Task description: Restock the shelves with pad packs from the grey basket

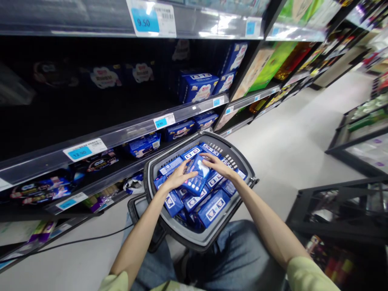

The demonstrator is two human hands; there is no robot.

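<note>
A grey shopping basket with a black rim stands in front of my knees, filled with several blue packs. On top of them, one blue pack is gripped between both my hands. My left hand closes on its left side, fingers along the edge and thumb across the face. My right hand holds its upper right side, with fingertips on the pack. Beneath and around it lie more blue packs, such as the pack near the basket's front wall.
Shelves on the left bear blue packs and price labels. Lower down, another pack lies close to the basket. A black cable runs over the floor. Black display racks stand right of the aisle floor.
</note>
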